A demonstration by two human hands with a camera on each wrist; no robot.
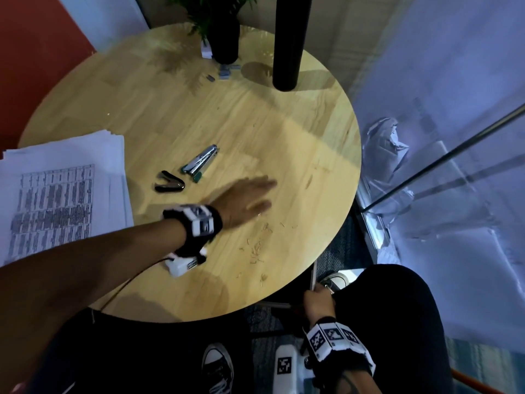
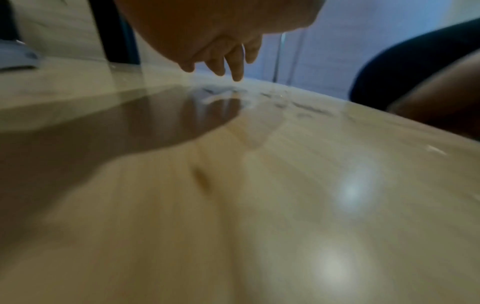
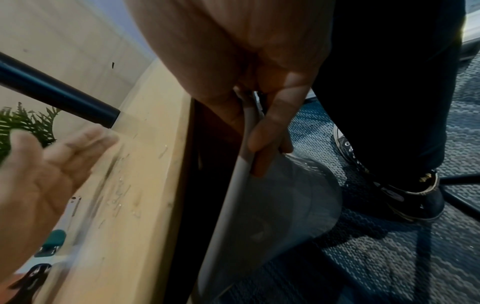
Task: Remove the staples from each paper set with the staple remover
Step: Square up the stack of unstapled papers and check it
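Note:
The black staple remover lies on the round wooden table, nothing holding it, next to a silver stapler. A stack of printed paper sets sits at the table's left edge. Several loose staples are scattered near the front right edge. My left hand hovers flat just above the table beside them, fingers straight, blurred with motion. Below the table edge, my right hand grips the rim of a grey bin, fingers curled over it.
A black pole and a dark plant pot stand at the table's far side, with small staple boxes by the pot. My legs and dark shoes are on the patterned carpet under the table.

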